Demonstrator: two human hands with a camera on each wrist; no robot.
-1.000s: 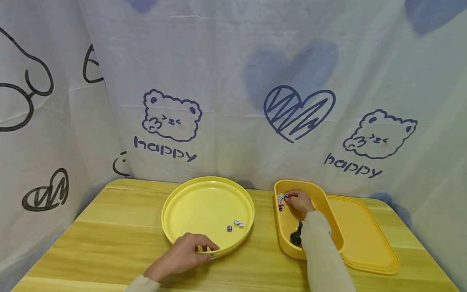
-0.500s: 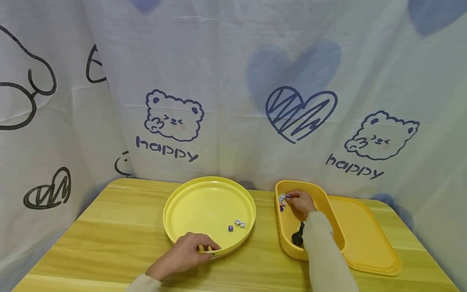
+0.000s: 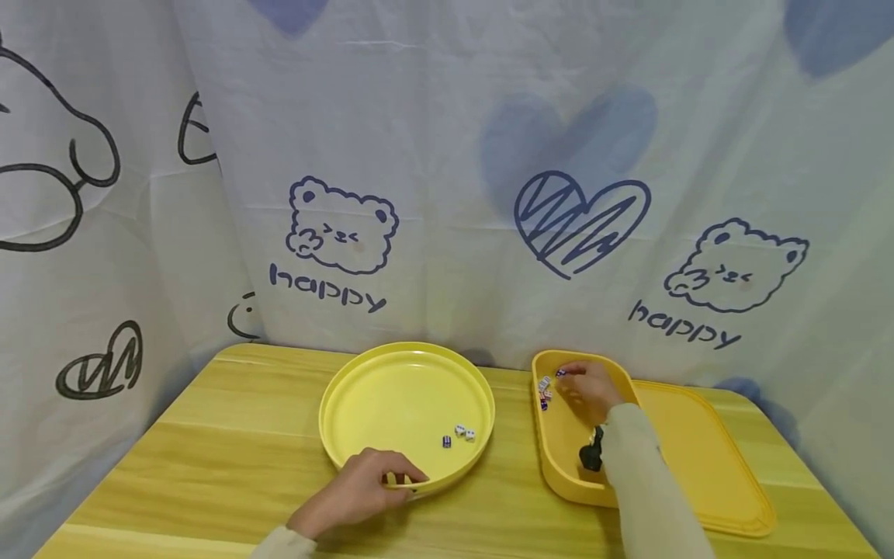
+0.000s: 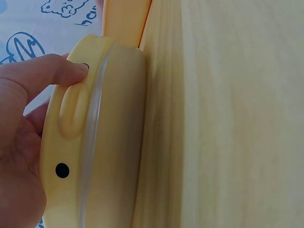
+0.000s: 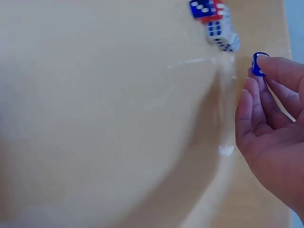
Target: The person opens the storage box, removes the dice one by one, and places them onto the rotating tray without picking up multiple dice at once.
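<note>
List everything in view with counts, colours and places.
Table: 1, yellow wood-look, below everything
Backdrop: 1, white with blue and black drawings, behind table
Round tray: 1, yellow, mid-table
Tray dice: 3, two white, one dark blue, tray's right part
Bin: 1, orange-yellow, right of tray
Bin dice: several, blue, red, white, bin's left side
Held die: 1, blue, bin's far end
Item: 1, black, in bin
Flat panel: 1, orange-yellow, right of bin
Left hand: 1, gripping tray's near edge
Right hand: 1, pinching held die
Sleeves: 2, cream

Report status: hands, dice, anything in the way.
Left hand gripping round tray. Right hand pinching blue die over yellow box. Black object by right sleeve; die looks unobstructed.
</note>
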